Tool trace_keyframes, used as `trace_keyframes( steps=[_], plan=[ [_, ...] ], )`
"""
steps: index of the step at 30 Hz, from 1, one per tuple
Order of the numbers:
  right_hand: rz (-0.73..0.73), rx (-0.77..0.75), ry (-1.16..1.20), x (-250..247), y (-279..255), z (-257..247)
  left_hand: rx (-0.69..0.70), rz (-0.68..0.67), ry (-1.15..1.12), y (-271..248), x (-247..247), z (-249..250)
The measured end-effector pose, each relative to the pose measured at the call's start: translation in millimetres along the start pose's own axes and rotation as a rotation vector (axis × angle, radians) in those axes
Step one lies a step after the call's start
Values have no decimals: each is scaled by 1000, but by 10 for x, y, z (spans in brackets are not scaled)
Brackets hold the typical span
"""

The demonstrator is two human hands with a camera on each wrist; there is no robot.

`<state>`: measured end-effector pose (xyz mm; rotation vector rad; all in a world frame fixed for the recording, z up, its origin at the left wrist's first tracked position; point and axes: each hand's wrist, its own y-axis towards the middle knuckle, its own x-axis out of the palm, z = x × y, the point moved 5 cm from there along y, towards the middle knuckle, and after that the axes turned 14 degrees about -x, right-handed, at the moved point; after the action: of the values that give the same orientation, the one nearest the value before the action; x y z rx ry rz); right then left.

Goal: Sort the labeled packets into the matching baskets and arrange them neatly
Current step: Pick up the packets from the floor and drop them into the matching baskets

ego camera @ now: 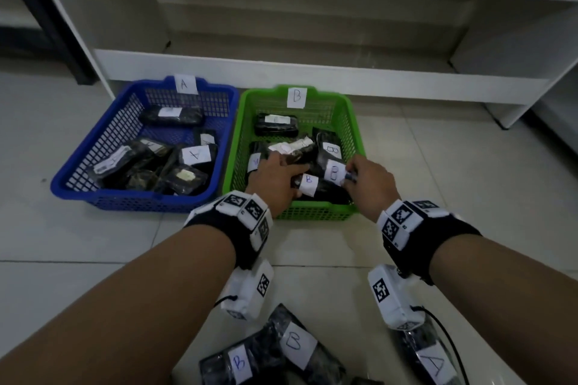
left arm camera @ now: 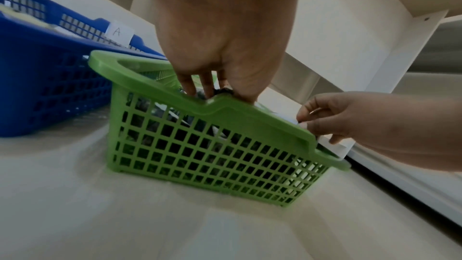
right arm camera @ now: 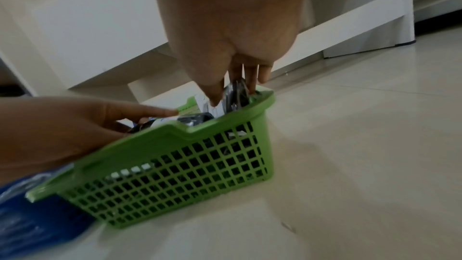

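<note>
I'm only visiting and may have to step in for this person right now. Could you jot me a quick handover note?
Left hand: in the green basket, fingers on the dark packets there; whether it grips one is unclear.
Right hand: in the same basket, pinching a B packet at the right side.
Blue basket, tagged A, holds several packets, loosely piled.
Green basket, tagged B, holds several, still untidy.
Left to do: two B packets and an A packet lie on the floor near you; sort them, then tidy both baskets.
</note>
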<state>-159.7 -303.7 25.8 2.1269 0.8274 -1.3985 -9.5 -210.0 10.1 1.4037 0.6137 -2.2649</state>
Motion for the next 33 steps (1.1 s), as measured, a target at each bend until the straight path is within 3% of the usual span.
trace_keyframes(
  steps=[3, 5, 9, 12, 16, 19, 23, 27, 29, 33],
  plan=[
    [-240, -67, -186, 163, -100, -10, -29, -24, -204, -1, 26, -36],
    [-314, -69, -200, 197, -142, -12, -32, -47, -218, -1, 70, -94],
    [-339, -53, -223, 194, -101, 46, -9, -33, 36, -22, 143, -175],
    [-353, -48, -243, 206, -66, 36, 16, 67, 65, -97, 97, -149],
    [-366, -66, -301, 144, -125, 9, 178, 210, 78, -391, 18, -29],
    [-325, -97, -296, 67, -193, 24, 301, 213, 171, -676, 77, 18],
    [-56, -202, -270, -87, -496, 2, 478, 62, 362, -1056, 286, 7],
    [9, -248, -334, -138, -984, 79, 606, -249, 445, -1340, 506, -87],
    [-112, -174, -334, -47, -1217, 193, 611, -374, 467, -1458, 620, -154],
    [-566, 184, -324, 144, -1674, 573, 607, -524, 529, -1629, 800, -250]
  ],
)
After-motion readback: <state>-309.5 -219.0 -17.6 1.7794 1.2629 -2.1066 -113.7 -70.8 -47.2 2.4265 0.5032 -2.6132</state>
